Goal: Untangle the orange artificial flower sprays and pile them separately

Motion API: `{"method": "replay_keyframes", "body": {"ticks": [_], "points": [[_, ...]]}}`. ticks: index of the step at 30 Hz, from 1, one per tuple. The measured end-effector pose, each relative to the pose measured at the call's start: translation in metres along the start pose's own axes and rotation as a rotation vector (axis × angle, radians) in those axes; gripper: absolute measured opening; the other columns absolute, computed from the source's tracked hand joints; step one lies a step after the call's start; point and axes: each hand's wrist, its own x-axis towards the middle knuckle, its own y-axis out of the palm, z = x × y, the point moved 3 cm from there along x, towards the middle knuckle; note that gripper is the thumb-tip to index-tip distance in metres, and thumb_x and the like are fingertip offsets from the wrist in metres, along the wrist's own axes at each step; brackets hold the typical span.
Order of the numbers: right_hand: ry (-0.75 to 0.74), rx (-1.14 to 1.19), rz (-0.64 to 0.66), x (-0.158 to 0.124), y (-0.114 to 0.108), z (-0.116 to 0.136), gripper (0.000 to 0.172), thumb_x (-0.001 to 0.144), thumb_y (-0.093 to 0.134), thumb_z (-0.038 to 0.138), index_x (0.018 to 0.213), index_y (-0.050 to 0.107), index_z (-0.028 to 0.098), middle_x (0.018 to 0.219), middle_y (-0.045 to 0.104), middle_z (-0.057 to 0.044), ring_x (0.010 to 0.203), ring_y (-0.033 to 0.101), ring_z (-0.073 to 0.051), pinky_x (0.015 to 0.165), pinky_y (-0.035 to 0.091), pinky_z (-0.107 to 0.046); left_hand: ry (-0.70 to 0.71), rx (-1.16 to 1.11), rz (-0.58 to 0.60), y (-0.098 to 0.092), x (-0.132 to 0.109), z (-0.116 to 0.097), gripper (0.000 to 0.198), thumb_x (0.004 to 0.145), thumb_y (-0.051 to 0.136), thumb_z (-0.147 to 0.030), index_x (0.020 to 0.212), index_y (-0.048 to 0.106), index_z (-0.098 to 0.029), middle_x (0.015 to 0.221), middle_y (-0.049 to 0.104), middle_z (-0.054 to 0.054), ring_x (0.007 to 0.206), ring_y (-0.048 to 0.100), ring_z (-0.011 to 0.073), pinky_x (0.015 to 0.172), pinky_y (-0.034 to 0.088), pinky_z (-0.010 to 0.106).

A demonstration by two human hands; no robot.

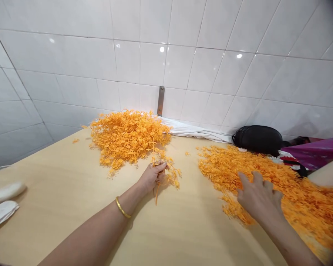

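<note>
My left hand (155,174), with a gold bangle at the wrist, is closed around the stem of an orange artificial flower sprig (174,178). Stem ends poke out above and below the fist. Just behind it rises a heaped pile of orange sprigs (127,135). On the right, my right hand (256,195) reaches over a second, wider spread of orange plastic flower pieces (235,166). Its fingers are apart and slightly bent, with nothing visible in them. Whether the fingertips touch the pieces I cannot tell.
A black case (257,139), a purple cloth (316,152) and white fabric (194,129) lie along the tiled wall (211,70). A metal strip (161,100) stands against the tiles. White items (5,192) sit at the table's (72,184) left edge.
</note>
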Motion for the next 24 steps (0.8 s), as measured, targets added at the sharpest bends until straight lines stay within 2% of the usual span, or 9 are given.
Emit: {"method": "replay_keyframes", "body": {"ticks": [2, 5, 8, 11, 15, 18, 20, 22, 24], "points": [[-0.088, 0.124, 0.021, -0.006, 0.003, 0.014, 0.029, 0.072, 0.042, 0.025, 0.095, 0.056, 0.017, 0.106, 0.046, -0.019, 0.087, 0.046, -0.033, 0.063, 0.035, -0.045, -0.059, -0.066, 0.028, -0.003, 0.001, -0.002, 0.022, 0.07, 0.054, -0.035, 0.065, 0.05, -0.014, 0.037, 0.02, -0.01, 0.032, 0.015, 0.0014, 0.036, 0.016, 0.016], [-0.31, 0.486, 0.064, -0.007, -0.007, 0.058, 0.029, 0.077, 0.034, 0.019, 0.096, 0.056, 0.017, 0.106, 0.049, -0.013, 0.096, 0.045, -0.025, 0.077, 0.038, -0.04, -0.13, -0.143, 0.06, -0.008, 0.0, -0.005, 0.022, 0.072, 0.05, -0.036, 0.064, 0.049, -0.015, 0.035, 0.018, -0.01, 0.032, 0.014, 0.0022, 0.037, 0.018, 0.016], [-0.508, 0.705, 0.078, -0.003, -0.022, 0.103, 0.039, 0.071, 0.034, 0.007, 0.104, 0.052, 0.018, 0.113, 0.046, -0.009, 0.105, 0.04, -0.022, 0.087, 0.033, -0.038, -0.168, -0.177, 0.106, -0.009, -0.001, -0.008, 0.023, 0.073, 0.049, -0.036, 0.064, 0.049, -0.015, 0.035, 0.017, -0.01, 0.032, 0.013, 0.0024, 0.037, 0.017, 0.016], [-0.607, 0.845, 0.144, 0.002, -0.028, 0.137, 0.046, 0.069, 0.035, 0.004, 0.11, 0.049, 0.018, 0.116, 0.045, -0.009, 0.106, 0.038, -0.021, 0.088, 0.032, -0.038, -0.178, -0.194, 0.13, -0.008, -0.002, -0.011, 0.021, 0.073, 0.05, -0.034, 0.065, 0.049, -0.015, 0.035, 0.019, -0.01, 0.032, 0.012, 0.002, 0.037, 0.015, 0.016], [-0.573, 1.136, 0.393, 0.004, -0.019, 0.162, 0.032, 0.077, 0.039, 0.02, 0.106, 0.053, 0.019, 0.106, 0.053, -0.007, 0.1, 0.043, -0.019, 0.085, 0.034, -0.035, -0.158, -0.199, 0.117, -0.007, -0.002, -0.014, 0.02, 0.072, 0.051, -0.031, 0.063, 0.048, -0.014, 0.034, 0.02, -0.01, 0.032, 0.014, 0.0016, 0.037, 0.016, 0.016], [-0.455, 1.336, 0.579, 0.003, -0.008, 0.17, 0.026, 0.075, 0.044, 0.03, 0.094, 0.058, 0.019, 0.09, 0.057, -0.006, 0.084, 0.05, -0.018, 0.073, 0.039, -0.031, -0.127, -0.227, 0.072, -0.007, -0.001, -0.013, 0.019, 0.072, 0.051, -0.03, 0.063, 0.048, -0.014, 0.034, 0.021, -0.009, 0.031, 0.016, 0.0018, 0.037, 0.016, 0.016], [-0.364, 1.457, 0.607, 0.003, -0.003, 0.171, 0.019, 0.073, 0.048, 0.031, 0.083, 0.058, 0.017, 0.076, 0.055, -0.002, 0.068, 0.049, -0.013, 0.062, 0.039, -0.025, -0.115, -0.246, 0.051, -0.007, 0.0, -0.011, 0.019, 0.073, 0.05, -0.03, 0.062, 0.047, -0.014, 0.033, 0.021, -0.009, 0.031, 0.016, 0.002, 0.037, 0.016, 0.016], [-0.276, 1.562, 0.595, 0.004, 0.003, 0.171, 0.013, 0.07, 0.052, 0.03, 0.072, 0.053, 0.017, 0.062, 0.049, 0.002, 0.055, 0.043, -0.009, 0.052, 0.034, -0.021, -0.116, -0.252, 0.044, -0.007, 0.001, -0.008, 0.019, 0.073, 0.05, -0.03, 0.062, 0.047, -0.014, 0.033, 0.022, -0.009, 0.031, 0.015, 0.002, 0.037, 0.016, 0.016], [-0.183, 1.651, 0.58, 0.006, 0.008, 0.169, 0.015, 0.068, 0.055, 0.031, 0.067, 0.048, 0.017, 0.056, 0.043, 0.005, 0.051, 0.037, -0.007, 0.048, 0.03, -0.02, -0.124, -0.247, 0.041, -0.006, 0.002, -0.007, 0.019, 0.073, 0.049, -0.03, 0.063, 0.048, -0.014, 0.033, 0.022, -0.009, 0.031, 0.014, 0.002, 0.036, 0.015, 0.016]]}}
